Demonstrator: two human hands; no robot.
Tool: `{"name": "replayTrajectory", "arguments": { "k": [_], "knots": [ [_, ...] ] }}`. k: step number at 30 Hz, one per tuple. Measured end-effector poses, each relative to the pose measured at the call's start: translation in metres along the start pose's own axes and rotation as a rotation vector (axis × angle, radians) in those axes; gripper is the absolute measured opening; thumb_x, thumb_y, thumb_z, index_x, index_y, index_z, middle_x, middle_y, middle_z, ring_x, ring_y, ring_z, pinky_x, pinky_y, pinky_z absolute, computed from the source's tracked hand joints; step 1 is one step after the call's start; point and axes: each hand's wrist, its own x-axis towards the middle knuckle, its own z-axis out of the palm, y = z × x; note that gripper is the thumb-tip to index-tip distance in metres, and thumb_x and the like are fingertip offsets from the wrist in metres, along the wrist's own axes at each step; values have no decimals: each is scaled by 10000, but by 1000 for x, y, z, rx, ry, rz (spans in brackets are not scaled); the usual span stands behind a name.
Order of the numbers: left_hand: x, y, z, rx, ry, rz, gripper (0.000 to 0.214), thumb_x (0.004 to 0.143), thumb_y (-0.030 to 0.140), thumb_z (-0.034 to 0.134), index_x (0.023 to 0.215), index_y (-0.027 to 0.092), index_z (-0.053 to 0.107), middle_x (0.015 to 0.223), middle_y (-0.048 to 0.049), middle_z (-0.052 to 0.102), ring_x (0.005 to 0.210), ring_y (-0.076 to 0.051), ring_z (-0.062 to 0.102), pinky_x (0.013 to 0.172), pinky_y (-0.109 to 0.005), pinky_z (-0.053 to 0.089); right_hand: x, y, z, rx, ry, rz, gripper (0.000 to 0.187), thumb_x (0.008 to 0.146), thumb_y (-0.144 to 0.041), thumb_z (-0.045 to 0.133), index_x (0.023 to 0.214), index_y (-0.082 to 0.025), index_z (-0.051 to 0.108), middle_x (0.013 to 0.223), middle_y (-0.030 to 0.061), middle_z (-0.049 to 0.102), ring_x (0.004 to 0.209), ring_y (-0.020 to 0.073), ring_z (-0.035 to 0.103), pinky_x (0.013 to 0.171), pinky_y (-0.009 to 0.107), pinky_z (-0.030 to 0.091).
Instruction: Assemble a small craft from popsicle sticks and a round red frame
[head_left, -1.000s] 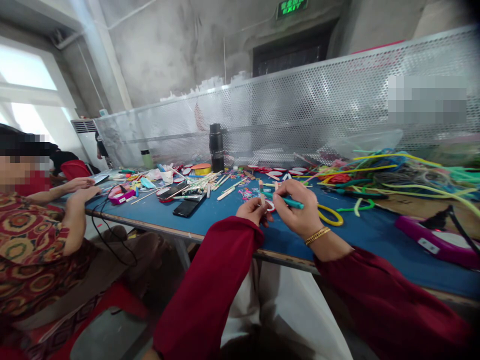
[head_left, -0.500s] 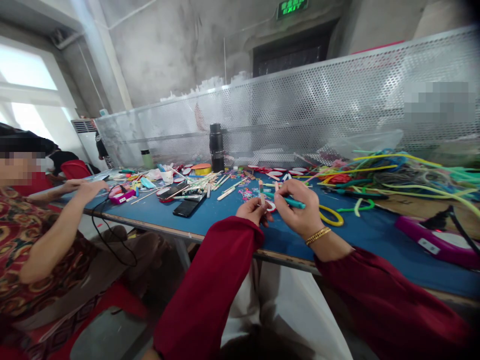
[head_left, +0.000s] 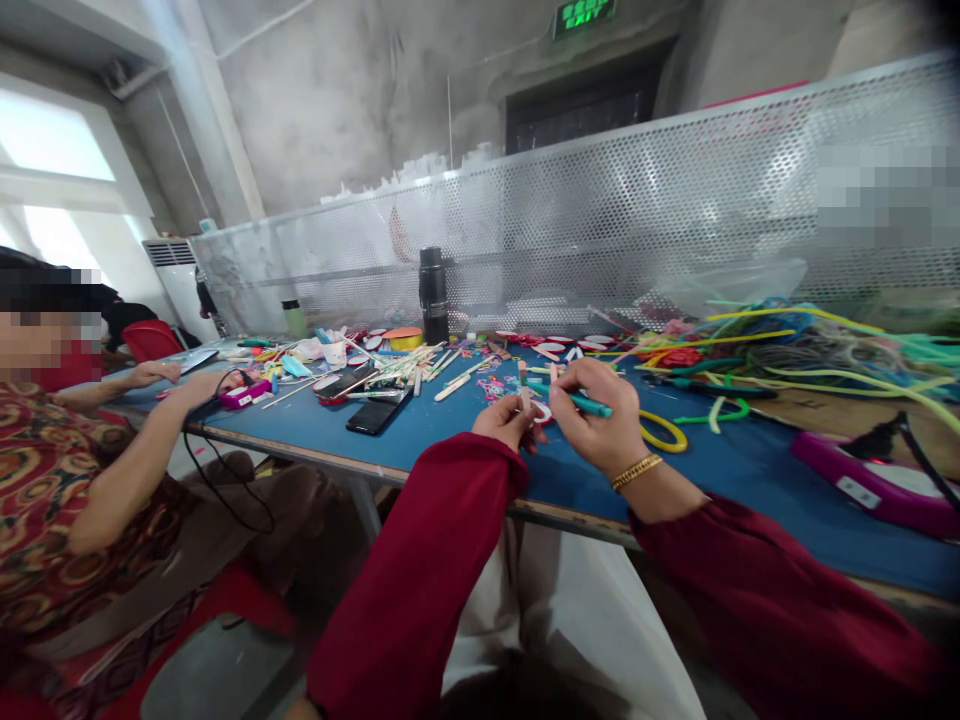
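Observation:
My left hand [head_left: 510, 422] is closed around a short, flat wooden stick [head_left: 523, 378] that stands upright from its fingertips. A small white ring-like piece [head_left: 541, 412] shows against the left fingers. Just to the right, my right hand [head_left: 600, 408] is closed on a teal pen-like tool [head_left: 591, 405], whose tip I cannot make out. The two hands are close together above the blue tabletop [head_left: 457, 425]. Small pink and coloured bits [head_left: 491, 386] lie just behind my left hand.
A yellow ring [head_left: 664, 432] and tangled coloured strips [head_left: 810, 350] lie to the right, near a purple power strip [head_left: 874, 485]. Left are wooden sticks [head_left: 452, 387], a black phone [head_left: 379, 410] and a black bottle [head_left: 433, 295]. A co-worker [head_left: 112, 470] sits at the left.
My hands and what they hold stay almost in place. At the left, the co-worker's nearer hand has moved lower, towards the tabletop.

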Motion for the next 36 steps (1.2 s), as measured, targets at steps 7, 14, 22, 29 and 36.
{"name": "replayTrajectory", "arguments": {
  "k": [7,14,22,29,36],
  "knots": [
    [2,-2,-1,4,-19,3,392,859,559,727,892,180,634,647,14,645,467,-82,530,491,-207,378,-1,1,1,12,-3,-12,178,848,-184,618,729,-260,510,707,16,585,697,221,571,679,386,451],
    [2,-2,-1,-9,-12,2,395,848,560,748,864,184,626,640,12,644,463,-82,530,490,-211,354,0,1,1,5,3,-10,181,851,-186,621,727,-261,511,708,15,586,694,218,570,680,385,449],
    [2,-2,-1,-10,-11,4,443,830,599,759,858,176,627,643,7,649,461,-78,533,480,-205,343,-1,2,2,1,7,-29,184,870,-171,611,742,-256,511,714,13,581,706,212,566,694,379,448],
    [4,-5,-1,-32,-22,30,466,800,624,777,839,184,629,617,20,648,449,-83,529,481,-206,377,-2,2,1,2,-4,-36,186,878,-170,613,745,-252,513,717,14,581,709,210,568,689,373,447],
    [3,-3,-1,-6,-9,9,417,838,584,756,850,185,636,631,17,649,457,-80,529,488,-208,355,-2,3,2,12,-12,-39,177,881,-171,615,757,-252,519,727,13,585,714,210,577,689,371,456]
  ]
}}
